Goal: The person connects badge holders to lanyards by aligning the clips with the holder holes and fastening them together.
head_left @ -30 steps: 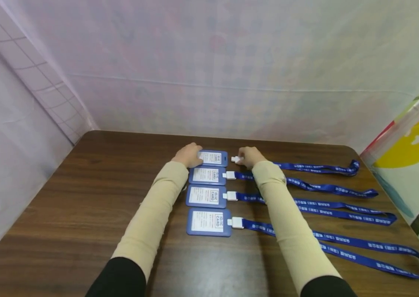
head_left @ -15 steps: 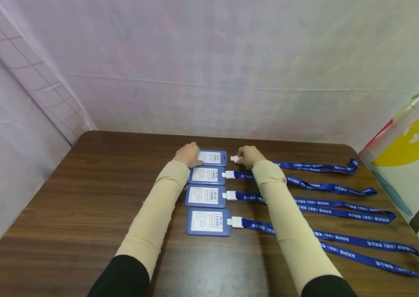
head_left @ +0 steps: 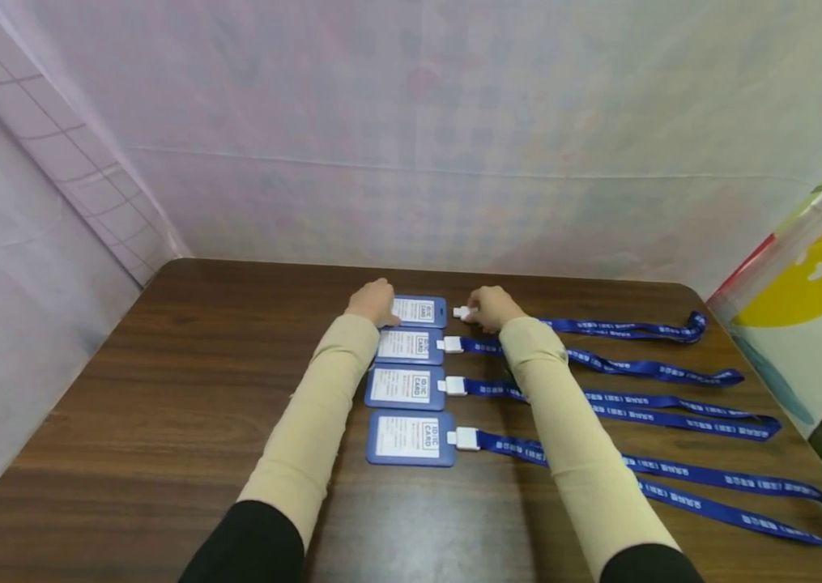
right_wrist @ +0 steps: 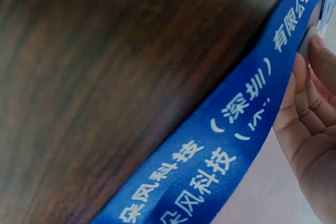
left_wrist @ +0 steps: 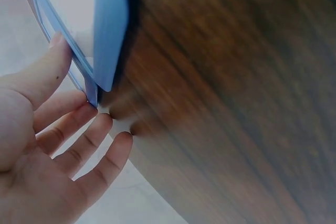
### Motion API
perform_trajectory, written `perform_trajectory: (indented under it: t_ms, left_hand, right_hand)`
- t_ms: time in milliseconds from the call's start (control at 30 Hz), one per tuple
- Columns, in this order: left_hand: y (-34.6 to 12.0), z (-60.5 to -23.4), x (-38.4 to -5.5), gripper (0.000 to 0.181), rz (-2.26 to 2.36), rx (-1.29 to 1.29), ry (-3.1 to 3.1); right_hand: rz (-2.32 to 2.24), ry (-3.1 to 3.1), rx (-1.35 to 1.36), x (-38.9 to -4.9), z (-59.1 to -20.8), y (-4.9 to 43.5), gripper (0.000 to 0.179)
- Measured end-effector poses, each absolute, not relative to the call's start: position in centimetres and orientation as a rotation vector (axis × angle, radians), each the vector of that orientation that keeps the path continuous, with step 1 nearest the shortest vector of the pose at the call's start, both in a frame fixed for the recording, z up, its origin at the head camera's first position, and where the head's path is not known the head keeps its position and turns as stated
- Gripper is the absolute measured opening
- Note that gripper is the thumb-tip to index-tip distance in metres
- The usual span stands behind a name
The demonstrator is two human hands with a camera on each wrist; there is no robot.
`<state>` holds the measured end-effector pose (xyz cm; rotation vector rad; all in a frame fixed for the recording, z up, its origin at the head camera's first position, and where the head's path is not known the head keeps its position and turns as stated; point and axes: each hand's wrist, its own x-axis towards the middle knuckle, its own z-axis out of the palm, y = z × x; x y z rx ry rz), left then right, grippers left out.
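In the head view, my left hand (head_left: 372, 302) holds the left end of the farthest blue badge holder (head_left: 418, 311), which lies flat. The left wrist view shows the thumb at this holder's long edge and fingertips (left_wrist: 90, 109) at its end, with the other fingers spread over the table. Across a small gap, my right hand (head_left: 494, 308) pinches the white clip (head_left: 460, 312) of a blue lanyard (head_left: 622, 328). The clip points at the holder's slot and stands apart from it. White lettering runs along the lanyard band (right_wrist: 210, 145) in the right wrist view.
Nearer on the brown wooden table (head_left: 185, 389) lie three more badge holders in a column, including the nearest one (head_left: 411, 438). Each has a white clip (head_left: 466, 438) and a lanyard stretching right. The right forearm crosses over these lanyards. A pale cloth curtain (head_left: 411, 162) hangs behind the table.
The left forearm and hand have shifted slightly to the right. The right hand keeps its pinch on the clip, and the gap to the holder looks the same.
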<state>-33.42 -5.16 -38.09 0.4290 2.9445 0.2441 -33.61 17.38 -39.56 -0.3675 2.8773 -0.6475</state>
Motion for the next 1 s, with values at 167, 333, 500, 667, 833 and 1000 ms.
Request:
perform_trajectory:
  t_ms: [167,333,500,667,833,1000]
  left_hand:
    - [-5.03,-37.97,-33.42,0.046,0.244,0.425,2.937]
    - [-4.98,-37.96,-33.44,0.046,0.258,0.41,2.934]
    - [-4.98,-37.98,-33.38,0.048,0.246,0.407,2.935]
    - [-5.0,-37.97,-33.34,0.049,0.235,0.399,2.939]
    - [-5.02,-38.02,-33.3,0.049,0.249,0.387,2.937]
    - [-4.98,-38.04,-33.3,0.049,0.268,0.374,2.934]
  right_hand:
    - [-0.619,2.89,-0.359,-33.56,-39.51,17.39,0.026]
    - [-0.587,2.907,-0.375,-33.77,-39.64,17.36,0.027]
    - [-0.576,2.921,-0.382,-33.6,-39.5,17.09,0.026]
    - [-0.566,2.938,-0.394,-33.68,-39.54,16.9,0.025]
    - [-0.548,2.953,-0.423,-34.02,-39.87,16.88,0.024]
    - [-0.545,2.96,-0.457,-34.19,-39.99,16.73,0.023]
